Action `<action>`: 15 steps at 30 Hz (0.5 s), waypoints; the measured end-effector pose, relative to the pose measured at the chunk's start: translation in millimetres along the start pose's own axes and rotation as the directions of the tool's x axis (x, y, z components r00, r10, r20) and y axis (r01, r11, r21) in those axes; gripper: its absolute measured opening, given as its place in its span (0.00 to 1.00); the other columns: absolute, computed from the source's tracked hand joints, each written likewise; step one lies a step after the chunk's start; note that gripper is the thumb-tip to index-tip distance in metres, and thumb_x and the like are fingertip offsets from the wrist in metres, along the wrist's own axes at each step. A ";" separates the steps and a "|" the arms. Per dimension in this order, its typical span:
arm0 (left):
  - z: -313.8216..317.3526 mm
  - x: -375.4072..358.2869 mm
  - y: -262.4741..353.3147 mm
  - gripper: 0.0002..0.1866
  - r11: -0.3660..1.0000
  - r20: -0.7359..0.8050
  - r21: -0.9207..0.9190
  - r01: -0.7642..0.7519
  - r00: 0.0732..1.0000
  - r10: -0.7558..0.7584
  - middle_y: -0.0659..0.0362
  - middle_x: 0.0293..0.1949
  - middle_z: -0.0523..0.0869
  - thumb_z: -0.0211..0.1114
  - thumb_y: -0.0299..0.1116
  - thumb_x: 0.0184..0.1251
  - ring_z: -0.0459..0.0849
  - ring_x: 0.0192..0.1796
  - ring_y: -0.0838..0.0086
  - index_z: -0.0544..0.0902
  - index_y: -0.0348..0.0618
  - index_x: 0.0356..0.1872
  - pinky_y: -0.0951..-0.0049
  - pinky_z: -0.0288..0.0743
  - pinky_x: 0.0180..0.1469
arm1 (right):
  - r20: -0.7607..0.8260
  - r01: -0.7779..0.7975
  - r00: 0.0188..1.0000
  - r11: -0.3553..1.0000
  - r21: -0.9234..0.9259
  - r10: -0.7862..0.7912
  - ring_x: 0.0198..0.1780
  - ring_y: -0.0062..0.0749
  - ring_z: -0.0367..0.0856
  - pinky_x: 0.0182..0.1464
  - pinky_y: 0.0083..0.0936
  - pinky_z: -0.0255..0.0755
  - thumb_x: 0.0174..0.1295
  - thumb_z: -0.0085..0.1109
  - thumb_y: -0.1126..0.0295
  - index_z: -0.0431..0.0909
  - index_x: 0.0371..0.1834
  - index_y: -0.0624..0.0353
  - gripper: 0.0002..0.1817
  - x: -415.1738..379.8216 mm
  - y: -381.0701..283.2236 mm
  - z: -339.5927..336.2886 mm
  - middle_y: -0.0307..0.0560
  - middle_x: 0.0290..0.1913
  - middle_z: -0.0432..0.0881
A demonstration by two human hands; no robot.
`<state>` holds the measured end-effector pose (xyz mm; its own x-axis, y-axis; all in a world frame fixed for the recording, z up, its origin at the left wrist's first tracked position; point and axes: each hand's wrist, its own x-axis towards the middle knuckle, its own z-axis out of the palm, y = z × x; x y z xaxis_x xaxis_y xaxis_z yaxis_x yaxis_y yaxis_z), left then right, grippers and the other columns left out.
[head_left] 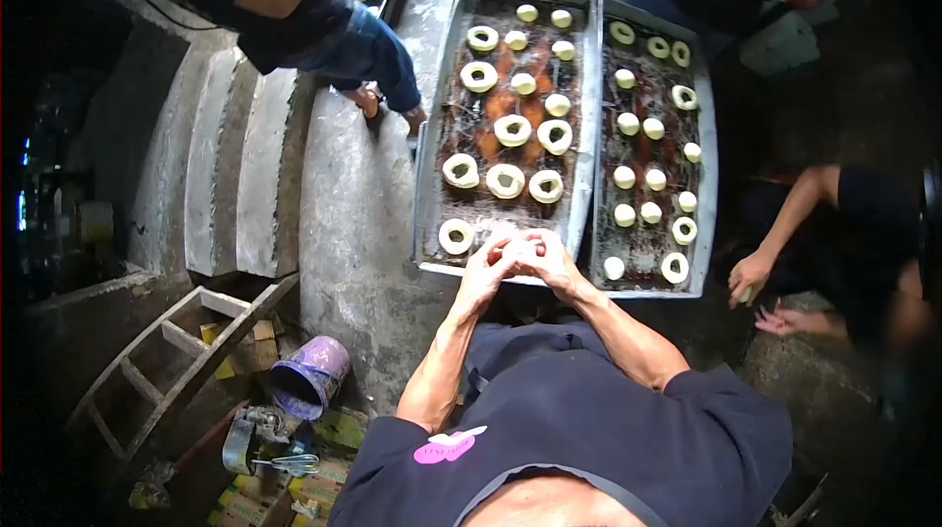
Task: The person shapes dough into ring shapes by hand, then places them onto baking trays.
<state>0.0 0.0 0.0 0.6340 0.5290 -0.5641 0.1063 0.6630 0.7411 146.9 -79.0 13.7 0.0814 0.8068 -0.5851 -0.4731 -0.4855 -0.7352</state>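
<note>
Both my hands meet over the near edge of the left metal tray [426, 203]. My left hand [494, 262] and my right hand [548, 260] have their fingers curled together around something pale and overexposed, which looks like dough. Just left of them a dough ring [455, 237] lies on the tray. More rings, such as one dough ring [505, 182] beyond my fingers, and several round dough balls [523, 83] sit farther up. Glare hides the exact shape between my fingertips.
A second tray [704, 134] with dough balls and rings adjoins on the right. Co-workers stand at upper left and upper right; another's hands [751, 277] are at the right. A purple bucket [312, 376], wooden ladder [182, 341] and whisk [289, 464] lie lower left.
</note>
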 end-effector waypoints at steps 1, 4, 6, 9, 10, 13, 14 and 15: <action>9.8 3.0 5.8 0.26 0.998 0.025 -0.035 -0.044 0.999 0.045 0.54 0.42 0.82 0.64 0.31 0.61 0.81 0.40 0.75 0.70 0.40 0.60 0.75 0.74 0.44 | -0.054 0.092 0.995 0.994 0.061 -0.089 0.45 0.25 0.74 0.46 0.21 0.74 0.55 0.61 0.75 0.63 0.55 0.57 0.25 -3.9 6.1 -4.2 0.43 0.45 0.73; 87.6 -21.4 -8.7 0.24 0.996 0.079 -0.003 -0.086 0.993 0.086 0.52 0.45 0.80 0.58 0.27 0.60 0.79 0.46 0.74 0.67 0.34 0.58 0.73 0.74 0.49 | -0.064 0.181 0.981 0.983 -0.011 -0.182 0.40 0.24 0.75 0.43 0.21 0.74 0.49 0.59 0.79 0.66 0.53 0.60 0.25 -72.4 -14.8 -37.0 0.42 0.39 0.74; 130.6 -28.7 -21.9 0.25 0.990 0.138 0.055 -0.127 0.983 0.118 0.54 0.48 0.77 0.57 0.26 0.59 0.76 0.50 0.75 0.66 0.35 0.59 0.74 0.71 0.52 | -0.151 0.213 0.957 0.955 -0.209 -0.247 0.34 0.23 0.74 0.37 0.21 0.72 0.46 0.59 0.76 0.67 0.53 0.60 0.26 -102.6 -38.3 -65.4 0.39 0.32 0.75; 174.7 -52.7 -8.8 0.27 0.941 0.256 0.135 -0.311 0.928 0.270 0.57 0.49 0.75 0.56 0.24 0.56 0.73 0.50 0.77 0.66 0.37 0.60 0.77 0.69 0.53 | -0.299 0.302 0.805 0.788 -0.537 -0.513 0.30 0.24 0.73 0.34 0.22 0.71 0.45 0.56 0.74 0.70 0.49 0.62 0.23 -128.1 -47.9 -79.4 0.45 0.31 0.75; 169.9 -52.4 -16.1 0.27 0.978 0.189 0.004 -0.208 0.961 0.204 0.58 0.48 0.75 0.54 0.20 0.55 0.75 0.46 0.78 0.66 0.39 0.60 0.77 0.70 0.51 | -0.250 0.330 0.750 0.674 -0.661 -0.613 0.30 0.30 0.76 0.35 0.25 0.73 0.48 0.55 0.75 0.71 0.49 0.61 0.21 -136.8 -38.3 -80.2 0.48 0.29 0.75; 173.4 -67.6 18.1 0.28 0.897 0.139 -0.409 -0.167 0.960 0.242 0.57 0.37 0.78 0.54 0.18 0.52 0.78 0.37 0.76 0.66 0.40 0.59 0.76 0.74 0.43 | 0.082 0.453 0.717 0.374 -0.810 -0.692 0.36 0.38 0.82 0.40 0.30 0.75 0.54 0.50 0.76 0.73 0.48 0.57 0.16 -154.7 -11.7 -83.9 0.50 0.32 0.79; 178.2 -70.8 11.0 0.27 0.832 0.186 -0.548 -0.086 0.957 0.222 0.57 0.33 0.78 0.55 0.18 0.51 0.76 0.32 0.77 0.67 0.40 0.57 0.78 0.73 0.37 | -0.013 0.408 0.843 0.654 -0.638 -0.538 0.36 0.35 0.82 0.40 0.29 0.75 0.57 0.49 0.77 0.73 0.47 0.59 0.14 -159.4 -13.5 -88.8 0.49 0.35 0.81; 176.2 -73.2 4.5 0.22 0.848 0.271 -0.529 -0.025 0.942 0.198 0.61 0.30 0.77 0.58 0.22 0.55 0.71 0.24 0.81 0.69 0.41 0.54 0.83 0.68 0.28 | -0.046 0.507 0.781 0.676 -0.535 -0.623 0.36 0.31 0.82 0.38 0.26 0.75 0.57 0.48 0.79 0.69 0.50 0.62 0.16 -154.6 -22.0 -98.1 0.48 0.35 0.82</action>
<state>89.0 -129.0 108.8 0.8261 0.4855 -0.2861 -0.3314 0.8292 0.4502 230.9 -226.2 86.7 0.3986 0.9170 -0.0149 0.1911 -0.0990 -0.9766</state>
